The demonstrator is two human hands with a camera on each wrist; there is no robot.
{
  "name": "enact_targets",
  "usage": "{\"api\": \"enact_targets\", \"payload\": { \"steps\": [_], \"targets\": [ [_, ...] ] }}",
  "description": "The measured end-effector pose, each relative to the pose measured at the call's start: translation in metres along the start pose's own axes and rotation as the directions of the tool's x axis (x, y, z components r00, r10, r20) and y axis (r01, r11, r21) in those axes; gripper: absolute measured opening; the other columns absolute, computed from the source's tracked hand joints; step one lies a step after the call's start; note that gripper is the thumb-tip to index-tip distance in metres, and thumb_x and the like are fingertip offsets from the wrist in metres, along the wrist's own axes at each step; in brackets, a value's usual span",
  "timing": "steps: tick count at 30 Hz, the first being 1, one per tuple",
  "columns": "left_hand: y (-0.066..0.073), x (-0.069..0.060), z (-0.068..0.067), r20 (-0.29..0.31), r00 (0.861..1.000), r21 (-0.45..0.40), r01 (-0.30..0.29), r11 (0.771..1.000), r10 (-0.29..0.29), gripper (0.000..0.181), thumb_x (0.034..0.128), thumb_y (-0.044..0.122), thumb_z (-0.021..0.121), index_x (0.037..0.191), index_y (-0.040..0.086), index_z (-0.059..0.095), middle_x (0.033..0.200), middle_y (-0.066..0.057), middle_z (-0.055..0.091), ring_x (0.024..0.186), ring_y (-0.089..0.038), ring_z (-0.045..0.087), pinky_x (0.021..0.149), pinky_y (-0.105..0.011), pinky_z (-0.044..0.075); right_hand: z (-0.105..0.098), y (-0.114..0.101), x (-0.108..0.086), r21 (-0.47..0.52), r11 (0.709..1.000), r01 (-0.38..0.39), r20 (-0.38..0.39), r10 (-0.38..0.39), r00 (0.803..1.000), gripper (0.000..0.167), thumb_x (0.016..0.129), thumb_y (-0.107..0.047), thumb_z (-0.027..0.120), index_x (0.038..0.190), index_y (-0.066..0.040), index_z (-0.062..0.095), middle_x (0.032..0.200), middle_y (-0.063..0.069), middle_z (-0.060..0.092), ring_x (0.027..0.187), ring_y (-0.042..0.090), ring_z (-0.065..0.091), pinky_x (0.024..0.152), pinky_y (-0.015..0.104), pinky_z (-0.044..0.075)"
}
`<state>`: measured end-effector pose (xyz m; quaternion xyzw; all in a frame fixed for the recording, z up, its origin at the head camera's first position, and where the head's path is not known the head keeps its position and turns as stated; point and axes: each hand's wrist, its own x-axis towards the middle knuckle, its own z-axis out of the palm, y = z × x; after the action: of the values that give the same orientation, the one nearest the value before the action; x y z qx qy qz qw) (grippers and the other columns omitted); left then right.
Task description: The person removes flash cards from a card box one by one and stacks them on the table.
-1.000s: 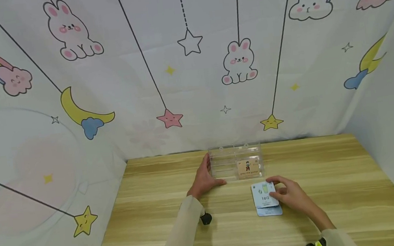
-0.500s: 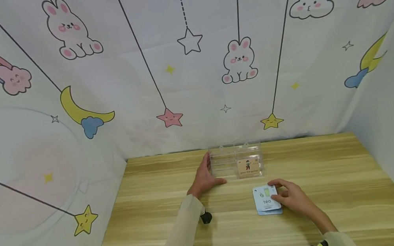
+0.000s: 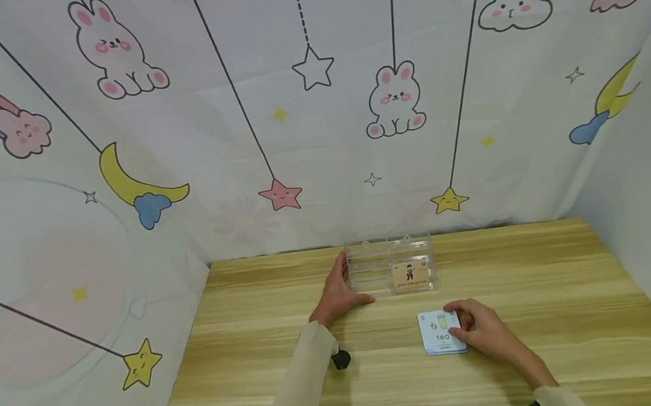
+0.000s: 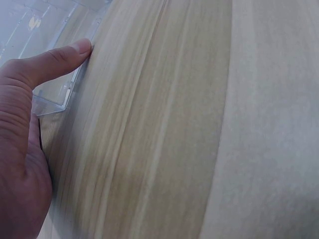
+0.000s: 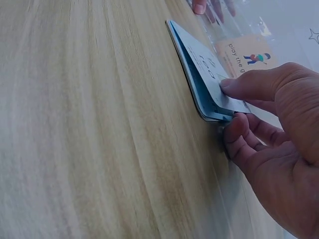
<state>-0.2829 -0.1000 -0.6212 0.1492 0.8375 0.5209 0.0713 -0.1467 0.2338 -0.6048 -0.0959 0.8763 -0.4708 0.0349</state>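
Note:
A clear plastic card holder with compartments stands toward the back of the table. My left hand grips its left end, the thumb along the lower front edge and the other fingers at the side. An orange card reading "play the guitar" sits in its lower right compartment. In front of the holder, my right hand pinches a pale blue "tea" card by its right edge. In the right wrist view, that card tilts up over several stacked cards, its near edge raised from them.
The wood-grain table reaches back to a white curtain printed with rabbits, stars and rainbows, which also hangs at both sides. A black band shows at the left wrist.
My right hand has drawn the "tea" card slightly toward me, so it now nearly covers the stack below. The left hand and the card holder have stayed in place.

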Motion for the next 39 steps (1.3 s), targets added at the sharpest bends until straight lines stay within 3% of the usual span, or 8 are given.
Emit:
{"api": "enact_targets", "payload": {
  "steps": [19, 32, 39],
  "targets": [
    [-0.006, 0.0036, 0.0007, -0.011, 1.0, -0.005, -0.023, 1.0, 0.023, 0.133, 0.0665, 0.017, 0.101, 0.166, 0.008, 0.013, 0.166, -0.017, 0.03, 0.152, -0.027, 0.033, 0.122, -0.034, 0.032, 0.0022, 0.0003, -0.0005, -0.08, 0.997, -0.024, -0.018, 0.023, 1.0, 0.041, 0.085, 0.001, 0.083, 0.123, 0.001, 0.068, 0.105, 0.01, 0.057, 0.077, 0.016, 0.051, 0.06, 0.023, 0.046],
    [-0.0055, 0.0014, 0.0, 0.005, 1.0, -0.002, -0.001, 1.0, 0.001, 0.134, 0.0668, 0.017, 0.101, 0.167, 0.011, 0.011, 0.169, -0.012, 0.024, 0.153, -0.024, 0.029, 0.122, -0.028, 0.03, 0.004, -0.004, -0.001, -0.097, 0.994, -0.054, -0.002, 0.054, 0.999, 0.041, 0.086, 0.002, 0.081, 0.124, 0.001, 0.068, 0.107, 0.011, 0.056, 0.078, 0.017, 0.051, 0.062, 0.023, 0.047],
    [-0.005, 0.0013, 0.0007, 0.008, 1.0, -0.002, 0.001, 1.0, -0.001, 0.134, 0.0672, 0.017, 0.101, 0.167, 0.01, 0.011, 0.169, -0.012, 0.024, 0.153, -0.024, 0.029, 0.122, -0.028, 0.03, 0.0041, -0.0032, -0.0026, -0.115, 0.993, -0.032, -0.017, 0.03, 0.999, 0.041, 0.086, 0.001, 0.082, 0.124, 0.001, 0.069, 0.107, 0.011, 0.055, 0.077, 0.016, 0.05, 0.062, 0.023, 0.045]
  ]
}}
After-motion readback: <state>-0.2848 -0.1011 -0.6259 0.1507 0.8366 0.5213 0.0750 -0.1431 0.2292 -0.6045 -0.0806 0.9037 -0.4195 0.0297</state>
